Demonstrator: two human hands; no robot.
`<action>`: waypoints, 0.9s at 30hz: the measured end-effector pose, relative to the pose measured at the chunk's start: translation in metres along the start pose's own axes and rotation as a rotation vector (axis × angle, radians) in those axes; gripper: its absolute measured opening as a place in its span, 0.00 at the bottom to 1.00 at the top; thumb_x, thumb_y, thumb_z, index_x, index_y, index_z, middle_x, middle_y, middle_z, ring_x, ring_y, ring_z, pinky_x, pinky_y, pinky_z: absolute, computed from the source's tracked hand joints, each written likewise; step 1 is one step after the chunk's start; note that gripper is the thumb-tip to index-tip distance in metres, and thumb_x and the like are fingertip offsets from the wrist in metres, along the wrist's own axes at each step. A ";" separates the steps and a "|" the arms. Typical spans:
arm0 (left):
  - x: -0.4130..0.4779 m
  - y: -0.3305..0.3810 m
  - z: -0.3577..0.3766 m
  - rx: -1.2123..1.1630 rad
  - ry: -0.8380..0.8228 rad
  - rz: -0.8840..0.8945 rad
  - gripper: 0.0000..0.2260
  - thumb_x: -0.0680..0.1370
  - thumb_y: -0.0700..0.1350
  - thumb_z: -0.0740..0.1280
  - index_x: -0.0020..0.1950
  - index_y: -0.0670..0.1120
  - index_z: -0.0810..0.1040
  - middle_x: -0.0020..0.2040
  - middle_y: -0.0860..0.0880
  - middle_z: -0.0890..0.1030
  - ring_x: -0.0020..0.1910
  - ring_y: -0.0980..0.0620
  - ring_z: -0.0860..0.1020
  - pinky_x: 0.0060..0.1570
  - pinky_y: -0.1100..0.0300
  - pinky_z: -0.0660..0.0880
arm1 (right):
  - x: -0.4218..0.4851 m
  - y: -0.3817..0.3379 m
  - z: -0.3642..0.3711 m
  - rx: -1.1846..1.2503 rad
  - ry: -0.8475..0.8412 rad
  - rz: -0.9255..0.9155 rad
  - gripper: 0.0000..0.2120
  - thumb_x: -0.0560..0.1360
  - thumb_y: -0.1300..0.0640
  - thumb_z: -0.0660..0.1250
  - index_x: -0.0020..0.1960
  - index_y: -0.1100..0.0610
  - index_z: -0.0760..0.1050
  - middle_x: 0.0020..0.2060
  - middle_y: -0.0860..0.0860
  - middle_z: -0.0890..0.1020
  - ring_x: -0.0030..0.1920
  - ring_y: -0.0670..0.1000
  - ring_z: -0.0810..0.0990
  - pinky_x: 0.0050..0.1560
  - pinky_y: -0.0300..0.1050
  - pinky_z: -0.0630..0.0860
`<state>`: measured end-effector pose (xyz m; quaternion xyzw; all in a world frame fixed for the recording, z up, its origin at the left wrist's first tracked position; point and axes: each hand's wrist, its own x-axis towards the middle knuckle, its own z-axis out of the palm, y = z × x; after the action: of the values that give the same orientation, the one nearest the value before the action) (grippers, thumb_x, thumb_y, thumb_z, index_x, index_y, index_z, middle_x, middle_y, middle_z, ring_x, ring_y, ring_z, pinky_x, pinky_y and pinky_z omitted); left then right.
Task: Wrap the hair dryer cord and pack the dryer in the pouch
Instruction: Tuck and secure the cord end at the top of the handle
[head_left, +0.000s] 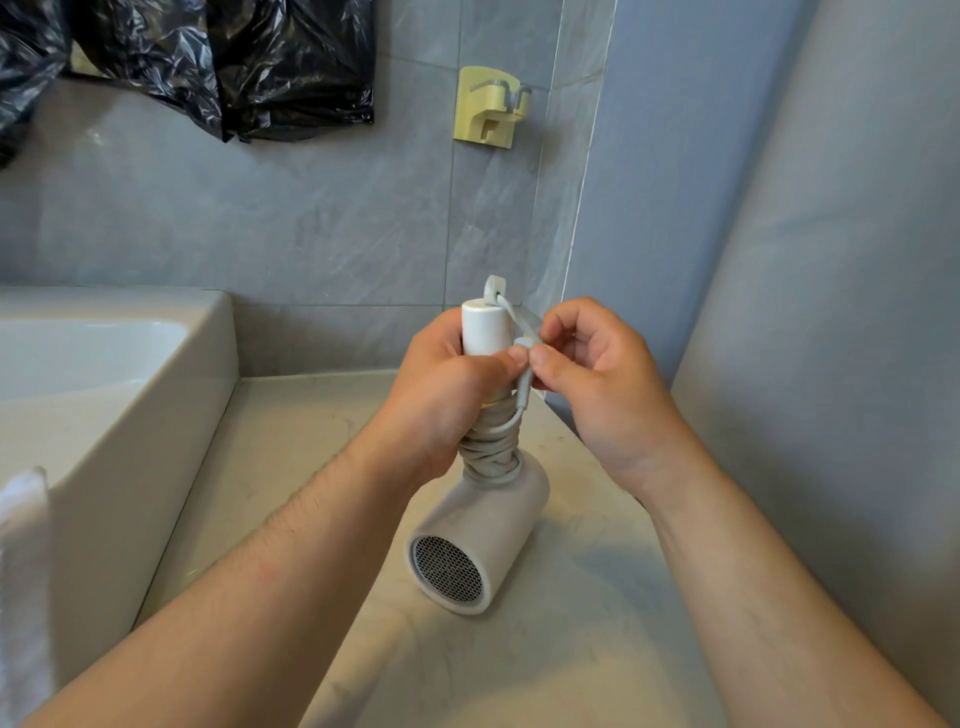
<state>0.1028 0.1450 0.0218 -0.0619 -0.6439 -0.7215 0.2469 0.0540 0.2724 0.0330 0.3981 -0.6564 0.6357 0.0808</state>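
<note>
Bathroom counter (571, 649), right of the sink (156, 364): my left hand (447, 395) is curled tight round the upturned handle of the dryer (483, 525), whose barrel rests near the counter's middle, grille toward me. The cord (491, 447) lies coiled round the handle below my fingers. My right hand (597, 384) pinches the cord's loose end between thumb and forefinger, just beside the handle's right side. The body looks light, hard and smooth, so the handle is the place to hold it. The cord seems limp yet springy and may uncoil unless its end is tucked in. No pouch is in view.
</note>
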 end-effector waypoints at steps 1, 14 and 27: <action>0.000 0.000 0.001 0.003 0.024 0.013 0.15 0.68 0.41 0.67 0.52 0.36 0.77 0.40 0.41 0.80 0.39 0.46 0.78 0.39 0.55 0.75 | 0.000 0.001 0.001 -0.027 0.002 -0.016 0.04 0.69 0.59 0.65 0.40 0.50 0.72 0.35 0.49 0.74 0.39 0.50 0.73 0.44 0.50 0.75; -0.003 0.001 0.004 0.060 0.068 0.069 0.10 0.70 0.43 0.68 0.48 0.41 0.75 0.40 0.42 0.78 0.39 0.46 0.77 0.39 0.49 0.75 | -0.001 0.011 0.012 0.114 0.044 -0.012 0.08 0.68 0.64 0.66 0.41 0.51 0.73 0.38 0.53 0.74 0.34 0.48 0.72 0.35 0.35 0.71; -0.002 0.010 -0.016 0.093 -0.157 0.017 0.08 0.65 0.39 0.62 0.42 0.43 0.76 0.35 0.49 0.79 0.38 0.49 0.76 0.40 0.55 0.70 | 0.001 0.019 0.002 0.294 0.035 0.264 0.08 0.69 0.51 0.68 0.45 0.51 0.83 0.35 0.45 0.81 0.33 0.47 0.71 0.33 0.40 0.67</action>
<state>0.1123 0.1298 0.0276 -0.1123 -0.6936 -0.6814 0.2046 0.0420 0.2675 0.0186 0.3052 -0.6016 0.7364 -0.0508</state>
